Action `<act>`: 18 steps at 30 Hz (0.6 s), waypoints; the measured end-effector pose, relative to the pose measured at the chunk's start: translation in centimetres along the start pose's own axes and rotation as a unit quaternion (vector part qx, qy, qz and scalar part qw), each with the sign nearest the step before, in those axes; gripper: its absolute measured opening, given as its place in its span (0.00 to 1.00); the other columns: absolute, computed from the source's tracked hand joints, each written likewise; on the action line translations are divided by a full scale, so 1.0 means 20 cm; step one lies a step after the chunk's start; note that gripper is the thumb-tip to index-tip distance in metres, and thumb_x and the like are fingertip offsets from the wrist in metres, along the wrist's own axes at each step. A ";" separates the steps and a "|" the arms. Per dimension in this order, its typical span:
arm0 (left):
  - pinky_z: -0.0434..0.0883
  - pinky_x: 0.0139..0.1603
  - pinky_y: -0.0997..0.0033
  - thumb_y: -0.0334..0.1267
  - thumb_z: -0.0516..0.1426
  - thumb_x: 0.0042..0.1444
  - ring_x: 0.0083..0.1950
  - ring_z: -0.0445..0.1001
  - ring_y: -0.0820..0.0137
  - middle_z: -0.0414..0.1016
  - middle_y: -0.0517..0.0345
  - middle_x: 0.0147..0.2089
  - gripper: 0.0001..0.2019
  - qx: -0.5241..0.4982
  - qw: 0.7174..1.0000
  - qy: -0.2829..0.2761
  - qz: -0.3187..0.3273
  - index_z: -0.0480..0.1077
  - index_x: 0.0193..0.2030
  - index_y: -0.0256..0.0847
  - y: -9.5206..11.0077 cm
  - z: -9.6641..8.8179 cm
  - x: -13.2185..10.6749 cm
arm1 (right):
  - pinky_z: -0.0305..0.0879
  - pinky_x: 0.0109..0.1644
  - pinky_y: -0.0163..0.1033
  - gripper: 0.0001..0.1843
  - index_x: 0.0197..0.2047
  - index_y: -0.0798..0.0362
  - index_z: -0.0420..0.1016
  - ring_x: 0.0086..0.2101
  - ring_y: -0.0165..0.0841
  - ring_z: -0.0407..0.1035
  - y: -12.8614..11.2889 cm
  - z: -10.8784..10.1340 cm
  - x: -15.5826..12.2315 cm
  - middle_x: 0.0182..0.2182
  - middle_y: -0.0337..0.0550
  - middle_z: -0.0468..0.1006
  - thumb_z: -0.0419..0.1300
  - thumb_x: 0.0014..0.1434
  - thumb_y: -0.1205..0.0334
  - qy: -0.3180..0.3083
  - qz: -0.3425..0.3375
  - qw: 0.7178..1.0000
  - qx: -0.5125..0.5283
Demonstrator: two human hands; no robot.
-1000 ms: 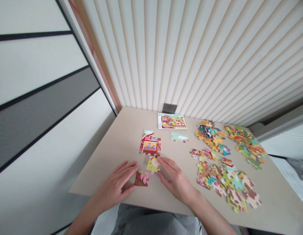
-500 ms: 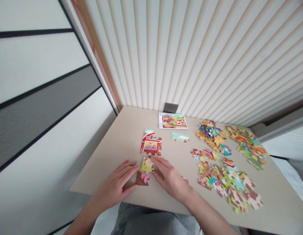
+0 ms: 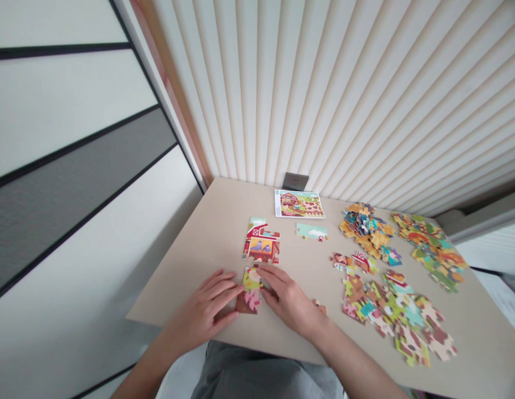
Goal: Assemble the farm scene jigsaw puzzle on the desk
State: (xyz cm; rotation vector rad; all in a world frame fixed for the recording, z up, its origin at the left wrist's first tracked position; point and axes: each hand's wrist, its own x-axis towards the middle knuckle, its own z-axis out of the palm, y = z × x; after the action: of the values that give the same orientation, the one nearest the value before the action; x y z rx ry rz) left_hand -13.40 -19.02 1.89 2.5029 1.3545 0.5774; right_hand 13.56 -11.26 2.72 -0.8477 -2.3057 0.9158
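Both hands lie open and spread on the desk (image 3: 178, 288), holding nothing: the left hand (image 3: 201, 310) just beside a brown-and-pink jigsaw piece (image 3: 248, 303), the right hand (image 3: 288, 302) pressing a yellow-green piece (image 3: 252, 279) (the two pieces touching), with a barn section (image 3: 261, 241) just ahead and open desk to the left

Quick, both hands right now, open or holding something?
Left hand: open, beside the brown-and-pink jigsaw piece.
Right hand: open, touching the yellow-green jigsaw piece, no clear grip.

Left hand (image 3: 201, 310) and right hand (image 3: 287, 302) palm-down and spread, grips apparently loose
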 end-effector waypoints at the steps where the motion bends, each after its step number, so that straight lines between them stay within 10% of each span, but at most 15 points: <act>1: 0.62 0.76 0.48 0.41 0.61 0.66 0.71 0.65 0.59 0.74 0.51 0.63 0.25 -0.002 1.000 -0.001 -0.001 0.66 0.69 0.46 0.00 0.00 0.00 | 0.66 0.70 0.48 0.29 0.71 0.45 0.65 0.64 0.37 0.66 0.00 0.00 0.00 0.65 0.48 0.71 0.58 0.69 0.70 0.001 0.000 1.000 0.004; 18: 0.59 0.77 0.46 0.36 0.60 0.67 0.71 0.65 0.59 0.72 0.52 0.60 0.19 -0.002 1.000 -0.010 0.011 0.72 0.63 0.50 0.02 -0.02 0.02 | 0.66 0.70 0.51 0.29 0.70 0.42 0.66 0.65 0.39 0.65 -0.01 0.01 0.03 0.66 0.47 0.70 0.58 0.69 0.70 -0.006 -0.011 1.000 0.013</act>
State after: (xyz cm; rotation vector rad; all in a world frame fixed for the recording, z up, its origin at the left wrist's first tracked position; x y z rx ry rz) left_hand -13.16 -18.90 2.48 2.5173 1.3183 0.5575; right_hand 13.01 -11.03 2.80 -0.8065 -2.3035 0.9432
